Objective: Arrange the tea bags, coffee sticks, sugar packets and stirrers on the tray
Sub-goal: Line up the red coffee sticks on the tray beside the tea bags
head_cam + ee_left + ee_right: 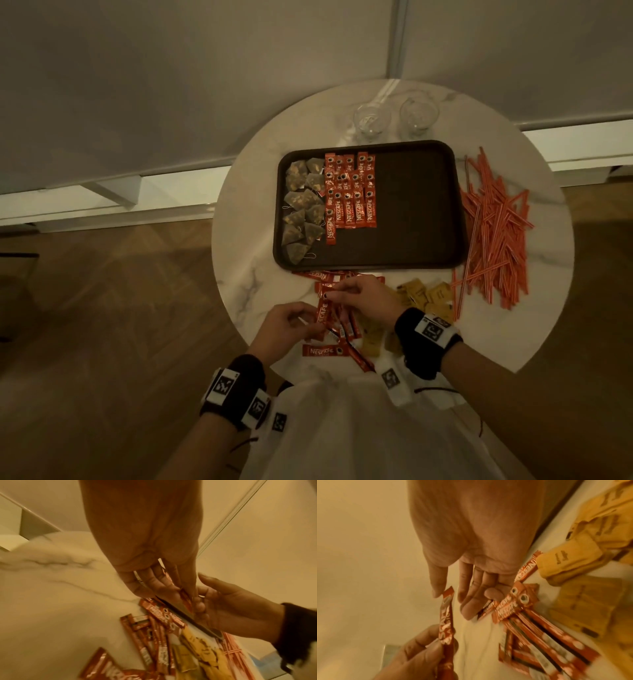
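I see left hand (289, 325) pinching coffee stick (322, 311) upright, right hand (364, 301) pinching its top; tray (411, 205) lies ahead (right hand nearer).

A round white marbled counter (260, 294) stands on a wooden herringbone floor (102, 308). Two clear glasses (371, 120) sit side by side near its far edge, before a pale wall (171, 85) with white baseboard (102, 202).
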Available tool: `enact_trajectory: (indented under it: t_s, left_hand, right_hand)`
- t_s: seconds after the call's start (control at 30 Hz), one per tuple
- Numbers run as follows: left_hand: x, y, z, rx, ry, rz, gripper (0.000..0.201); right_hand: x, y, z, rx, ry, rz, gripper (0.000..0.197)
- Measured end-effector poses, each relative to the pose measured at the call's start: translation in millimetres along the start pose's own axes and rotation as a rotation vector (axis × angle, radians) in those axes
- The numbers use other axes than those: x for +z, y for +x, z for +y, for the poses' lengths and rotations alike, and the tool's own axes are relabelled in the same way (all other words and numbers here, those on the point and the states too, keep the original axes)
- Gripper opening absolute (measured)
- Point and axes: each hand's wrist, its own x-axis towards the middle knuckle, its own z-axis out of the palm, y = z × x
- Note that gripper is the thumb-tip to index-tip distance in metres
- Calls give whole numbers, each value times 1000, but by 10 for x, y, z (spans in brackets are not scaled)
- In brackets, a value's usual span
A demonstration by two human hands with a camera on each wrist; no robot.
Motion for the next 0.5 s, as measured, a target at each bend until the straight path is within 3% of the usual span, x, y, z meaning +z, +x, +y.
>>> enact_trajectory:
  t_s: [0.1, 0.3, 0.37, 0.5]
  left_hand:
    - [105, 84, 93, -1, -26, -33, 18]
    - [215, 289, 175, -41, 73, -98, 6]
    - [230, 393, 209, -67, 57, -72, 6]
    - [201, 600, 263, -15, -31, 67, 4]
  right_hand:
    - [-112, 60, -25, 14, 48, 36, 7]
    - [-259, 141, -12, -56, 58, 161, 8]
    - [-272, 203, -9, -60, 114, 216, 7]
    - [-328, 310, 12, 22, 283, 272, 23]
